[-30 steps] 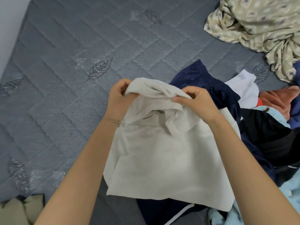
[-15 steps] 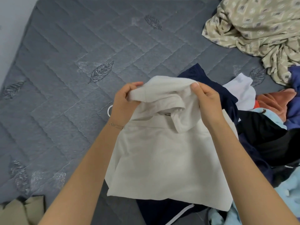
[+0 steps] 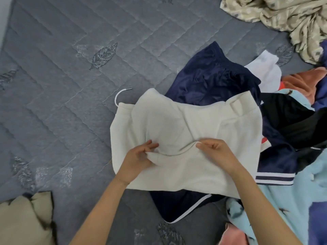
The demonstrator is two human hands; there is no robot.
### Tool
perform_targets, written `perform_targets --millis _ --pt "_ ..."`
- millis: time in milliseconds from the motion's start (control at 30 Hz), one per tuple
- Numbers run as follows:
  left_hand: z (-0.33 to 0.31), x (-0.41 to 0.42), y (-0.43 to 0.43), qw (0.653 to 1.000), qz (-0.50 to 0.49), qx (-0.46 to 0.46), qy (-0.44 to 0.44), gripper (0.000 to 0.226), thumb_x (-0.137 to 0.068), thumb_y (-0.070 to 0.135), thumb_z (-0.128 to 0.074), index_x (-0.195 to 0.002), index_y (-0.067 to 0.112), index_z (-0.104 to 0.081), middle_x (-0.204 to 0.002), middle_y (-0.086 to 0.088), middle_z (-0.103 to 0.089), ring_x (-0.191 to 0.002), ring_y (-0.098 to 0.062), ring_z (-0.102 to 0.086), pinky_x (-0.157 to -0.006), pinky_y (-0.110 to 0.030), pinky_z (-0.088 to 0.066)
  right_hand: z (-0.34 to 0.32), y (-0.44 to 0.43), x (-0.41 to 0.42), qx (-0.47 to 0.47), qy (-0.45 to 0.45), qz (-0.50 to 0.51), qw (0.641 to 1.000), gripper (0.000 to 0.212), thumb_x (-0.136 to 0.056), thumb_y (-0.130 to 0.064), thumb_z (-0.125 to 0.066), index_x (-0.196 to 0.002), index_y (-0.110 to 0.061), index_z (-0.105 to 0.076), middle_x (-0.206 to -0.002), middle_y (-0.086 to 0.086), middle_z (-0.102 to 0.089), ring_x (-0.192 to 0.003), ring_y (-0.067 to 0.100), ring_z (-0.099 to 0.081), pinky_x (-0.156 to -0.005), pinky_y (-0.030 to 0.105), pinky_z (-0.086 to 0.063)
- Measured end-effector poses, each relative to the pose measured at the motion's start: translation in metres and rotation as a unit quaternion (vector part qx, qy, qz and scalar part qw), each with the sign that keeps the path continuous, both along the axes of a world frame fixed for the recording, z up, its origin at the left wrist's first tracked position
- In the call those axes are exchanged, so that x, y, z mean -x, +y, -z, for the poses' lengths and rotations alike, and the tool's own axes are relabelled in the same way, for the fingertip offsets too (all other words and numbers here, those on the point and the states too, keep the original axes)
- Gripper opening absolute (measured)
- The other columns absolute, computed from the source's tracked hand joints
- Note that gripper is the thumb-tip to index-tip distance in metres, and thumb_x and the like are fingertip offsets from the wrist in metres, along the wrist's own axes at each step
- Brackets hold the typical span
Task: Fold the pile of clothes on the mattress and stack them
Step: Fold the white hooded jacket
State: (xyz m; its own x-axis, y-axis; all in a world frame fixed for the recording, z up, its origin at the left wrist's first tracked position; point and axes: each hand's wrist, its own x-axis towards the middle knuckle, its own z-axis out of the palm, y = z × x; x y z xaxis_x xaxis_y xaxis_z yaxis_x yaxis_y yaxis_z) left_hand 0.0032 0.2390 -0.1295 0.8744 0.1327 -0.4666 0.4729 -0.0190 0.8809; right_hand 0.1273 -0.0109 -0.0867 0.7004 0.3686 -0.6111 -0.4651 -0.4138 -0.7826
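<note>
Two-handed hold: the near fold of the cream top [image 3: 203, 121] is pinched by the left hand [image 3: 139, 157] and the right hand [image 3: 216, 151]; its length is laid crosswise, centred between them.

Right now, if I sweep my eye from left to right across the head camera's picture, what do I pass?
Beige cloth → stitched leaf → left hand → right hand → light blue fleece. Both hands pinch the cream hoodie, which spans the middle.
</note>
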Motion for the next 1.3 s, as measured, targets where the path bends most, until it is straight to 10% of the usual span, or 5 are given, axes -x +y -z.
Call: perform_targets --millis 700,900,1000,1133,1300 --pt "-0.019 0.017 -0.021 0.992 -0.040 -0.118 -0.025 0.026 -0.086 0.012 -0.071 -0.105 0.030 -0.071 -0.127 0.024 -0.057 -0.125 0.009 -0.044 -0.109 -0.012 -0.030 0.011 0.010 0.039 0.020 -0.091 0.091 0.991 0.009 -0.086 -0.018 -0.071 -0.090 -0.025 -0.076 -0.096 -0.017 -0.073 -0.095 -0.003 -0.064 -0.087 0.018 -0.044" --pt "-0.032 -0.036 -0.051 0.928 0.079 -0.330 -0.157 0.047 -0.096 0.042 -0.041 -0.142 0.033 -0.042 -0.156 0.008 -0.025 -0.146 -0.015 -0.015 -0.119 -0.032 -0.009 0.008 0.025 0.049 0.053 -0.199 0.144 0.968 0.029 -0.091 -0.021 -0.067 -0.119 -0.023 -0.065 -0.123 -0.008 -0.063 -0.096 -0.005 -0.055 -0.092 0.008 -0.039" --pt "-0.015 -0.049 -0.068 0.885 0.196 -0.417 -0.069 0.058 -0.092 0.058 -0.011 -0.147 0.046 -0.002 -0.161 0.011 0.005 -0.147 -0.010 0.016 -0.117 -0.044 0.010 0.030 0.034 0.052 0.136 -0.271 -0.014 0.953 0.048 -0.098 -0.034 -0.054 -0.143 -0.019 -0.046 -0.151 0.004 -0.039 -0.142 0.019 -0.030 -0.118 0.028 -0.017" --pt "0.031 -0.023 -0.079 0.844 0.257 -0.470 0.033 0.059 -0.087 0.067 0.005 -0.138 0.050 0.031 -0.157 0.009 0.028 -0.143 -0.016 0.029 -0.115 -0.059 0.007 0.064 0.024 0.066 0.307 -0.332 -0.178 0.874 0.055 -0.100 -0.048 -0.020 -0.151 -0.031 -0.008 -0.160 0.000 0.000 -0.150 0.024 -0.002 -0.117 0.029 0.010" --pt "0.049 -0.016 -0.083 0.837 0.229 -0.497 0.016 0.062 -0.085 0.069 0.018 -0.142 0.046 0.028 -0.160 0.003 0.018 -0.145 -0.020 0.021 -0.114 -0.063 0.002 0.058 0.022 0.060 0.306 -0.332 -0.197 0.870 0.052 -0.103 -0.035 -0.025 -0.153 -0.026 -0.017 -0.162 0.003 -0.004 -0.150 0.027 -0.003 -0.117 0.033 0.005"
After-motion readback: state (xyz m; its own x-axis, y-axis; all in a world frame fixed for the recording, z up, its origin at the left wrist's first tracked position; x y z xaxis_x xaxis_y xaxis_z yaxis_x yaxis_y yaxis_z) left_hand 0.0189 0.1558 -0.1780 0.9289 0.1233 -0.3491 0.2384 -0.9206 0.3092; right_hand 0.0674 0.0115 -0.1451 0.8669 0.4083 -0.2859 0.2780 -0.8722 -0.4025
